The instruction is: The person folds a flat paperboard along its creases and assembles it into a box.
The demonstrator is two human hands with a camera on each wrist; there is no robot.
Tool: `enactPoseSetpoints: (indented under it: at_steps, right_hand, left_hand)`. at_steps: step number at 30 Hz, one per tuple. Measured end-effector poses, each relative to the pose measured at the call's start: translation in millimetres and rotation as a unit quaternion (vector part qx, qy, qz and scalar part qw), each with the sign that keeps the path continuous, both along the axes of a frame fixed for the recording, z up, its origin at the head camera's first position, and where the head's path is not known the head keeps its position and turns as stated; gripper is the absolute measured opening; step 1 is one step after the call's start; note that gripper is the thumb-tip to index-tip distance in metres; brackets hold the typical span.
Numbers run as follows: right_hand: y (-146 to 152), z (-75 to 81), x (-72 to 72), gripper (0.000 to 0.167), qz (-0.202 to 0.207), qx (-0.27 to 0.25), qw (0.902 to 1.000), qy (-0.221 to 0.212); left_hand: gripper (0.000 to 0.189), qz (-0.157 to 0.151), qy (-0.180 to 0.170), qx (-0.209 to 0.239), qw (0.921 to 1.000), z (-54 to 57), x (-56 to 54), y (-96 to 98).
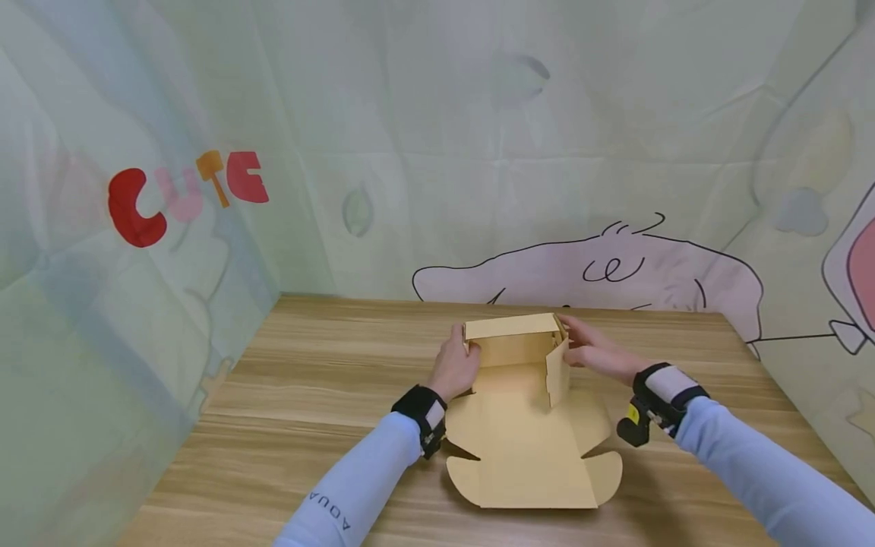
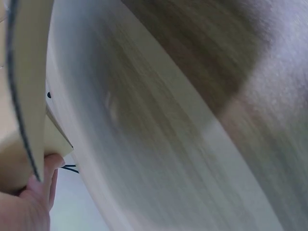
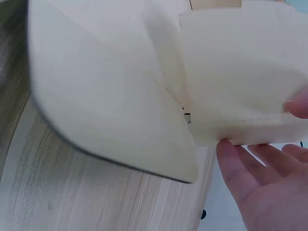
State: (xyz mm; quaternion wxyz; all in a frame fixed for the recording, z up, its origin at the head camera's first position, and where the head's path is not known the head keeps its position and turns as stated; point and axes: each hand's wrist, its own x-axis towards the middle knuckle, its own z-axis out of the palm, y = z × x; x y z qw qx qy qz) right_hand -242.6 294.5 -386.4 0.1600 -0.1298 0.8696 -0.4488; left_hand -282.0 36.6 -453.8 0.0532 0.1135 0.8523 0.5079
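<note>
A partly folded brown cardboard box [image 1: 526, 433] lies on the table, its lid panel flat toward me with rounded flaps spread. Its back wall stands, topped by a folded strip [image 1: 513, 327], and a side panel [image 1: 558, 372] rises at the right. My left hand [image 1: 456, 367] grips the back left corner, thumb on the inner side. At the back right corner, my right hand [image 1: 601, 353] holds the upright panel between thumb and fingers; in the right wrist view its fingertips lie along the panel's edge. A flap [image 2: 31, 96] covers part of the left hand's hold in the left wrist view.
The wood-grain table [image 1: 328, 380] reaches back to a printed cloth backdrop [image 1: 424, 152] that also hangs at both sides. Wrist cameras on black straps [image 1: 636, 425] sit close to the box flaps.
</note>
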Motion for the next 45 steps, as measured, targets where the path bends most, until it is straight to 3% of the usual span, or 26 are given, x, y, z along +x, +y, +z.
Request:
enactPoseSetpoints:
  at_steps: [9,21,26,34,45]
  right_hand:
    - [-3.0,-0.9,0.0,0.086,0.006,0.041,0.9989,0.022]
    - [-11.1,-9.0,0.7,0.091,0.02,0.052,0.9959,0.072]
    - [-12.4,-8.7,1.6,0.092,0.017,0.063,0.9958,0.063]
    - [-7.9,-5.1,-0.5,0.093,0.018,0.013,0.9992,0.034]
    - [-6.1,0.8,-0.2,0.093,0.014,0.018,0.9997,-0.008]
  left_hand:
    - [0.054,-0.012,0.001,0.001,0.9999,2.7,1.7,2.8]
    - [0.051,-0.009,0.012,-0.002,0.9999,1.7,2.1,6.3]
    - [0.053,-0.01,0.012,-0.01,0.9998,-0.3,0.7,6.5]
    - [0.054,-0.01,0.013,-0.015,0.9997,-0.2,-3.5,4.2]
    - [0.045,-0.027,0.017,-0.009,0.9995,-0.7,-3.9,-0.8]
